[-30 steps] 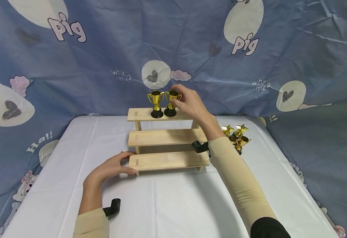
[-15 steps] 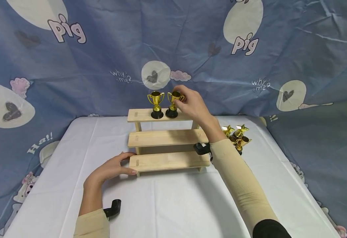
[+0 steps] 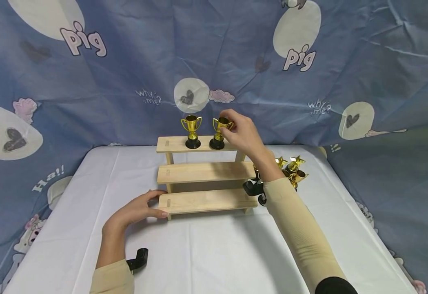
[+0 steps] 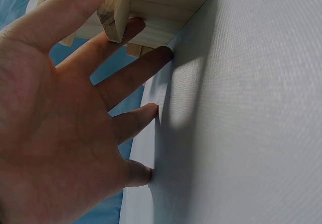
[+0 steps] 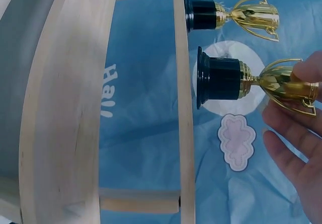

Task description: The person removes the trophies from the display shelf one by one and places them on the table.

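Note:
A three-tier wooden display stand (image 3: 202,172) stands on the white table. My right hand (image 3: 246,132) pinches a small gold trophy cup (image 3: 218,139) with a black base by its bowl, at the top tier. In the right wrist view, a thin gap shows between that base (image 5: 219,78) and the shelf edge. To its left, another gold trophy cup (image 3: 191,131) stands upright on the same tier. My left hand (image 3: 136,208) holds the left end of the lowest tier between thumb and index finger; its other fingers (image 4: 133,78) are spread near the tablecloth.
Several more trophies, some star-topped (image 3: 295,162) and some cup-shaped (image 3: 298,176), stand right of the stand, partly hidden by the right forearm. A blue printed cloth (image 3: 125,73) hangs behind the white-covered table (image 3: 214,253).
My right hand has moved the held trophy cup rightward along the top tier, widening the space from the other one. My left hand stays at the lowest tier's end.

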`<state>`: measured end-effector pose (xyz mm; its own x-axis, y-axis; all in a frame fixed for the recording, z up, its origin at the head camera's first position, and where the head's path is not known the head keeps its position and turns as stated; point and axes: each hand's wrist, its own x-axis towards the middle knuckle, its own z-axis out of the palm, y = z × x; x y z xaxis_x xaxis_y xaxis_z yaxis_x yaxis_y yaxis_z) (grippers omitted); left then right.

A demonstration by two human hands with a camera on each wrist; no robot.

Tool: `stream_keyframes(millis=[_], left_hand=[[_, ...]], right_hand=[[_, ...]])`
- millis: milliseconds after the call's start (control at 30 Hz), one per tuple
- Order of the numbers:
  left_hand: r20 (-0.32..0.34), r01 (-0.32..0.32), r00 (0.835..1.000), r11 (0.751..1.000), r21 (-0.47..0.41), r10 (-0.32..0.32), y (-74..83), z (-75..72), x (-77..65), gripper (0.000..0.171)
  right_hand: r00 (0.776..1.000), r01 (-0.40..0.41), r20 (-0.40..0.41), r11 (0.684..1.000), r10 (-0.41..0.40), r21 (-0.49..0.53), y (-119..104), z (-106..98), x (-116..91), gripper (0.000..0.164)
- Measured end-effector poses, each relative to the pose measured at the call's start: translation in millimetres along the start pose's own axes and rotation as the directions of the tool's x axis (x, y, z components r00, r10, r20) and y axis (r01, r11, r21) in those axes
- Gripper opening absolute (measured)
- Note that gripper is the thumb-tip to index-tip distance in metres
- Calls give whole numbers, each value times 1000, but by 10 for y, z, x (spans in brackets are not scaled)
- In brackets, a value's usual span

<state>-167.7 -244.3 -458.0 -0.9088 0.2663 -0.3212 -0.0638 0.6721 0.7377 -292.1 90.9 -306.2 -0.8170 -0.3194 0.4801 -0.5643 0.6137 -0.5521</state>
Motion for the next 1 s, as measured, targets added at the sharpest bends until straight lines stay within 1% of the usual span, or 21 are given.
stream_keyframes(millis=[233, 333, 567, 667, 1000], left_hand=[[2, 6, 1000, 1000, 1, -6, 8, 5, -16, 89], [2, 8, 1000, 1000, -9, -8, 5, 3, -14, 89], [0, -28, 1000, 1000, -10, 28, 7, -4, -6, 87], [-1, -31, 1000, 999, -18, 31, 9, 2, -7, 87], [3, -25, 1000, 1000, -16, 25, -5, 1, -2, 86]], right_hand=[[1000, -16, -22, 1000, 16, 23, 30, -85, -70, 32], [1000, -14, -19, 1000, 15, 26, 55, -103, -98, 31], [999, -13, -39, 999, 14, 38, 99, -141, -166, 31], [999, -6, -44, 999, 8, 40, 110, -154, -187, 31], [998, -30, -50, 998, 32, 48, 123, -210, -309, 31]])
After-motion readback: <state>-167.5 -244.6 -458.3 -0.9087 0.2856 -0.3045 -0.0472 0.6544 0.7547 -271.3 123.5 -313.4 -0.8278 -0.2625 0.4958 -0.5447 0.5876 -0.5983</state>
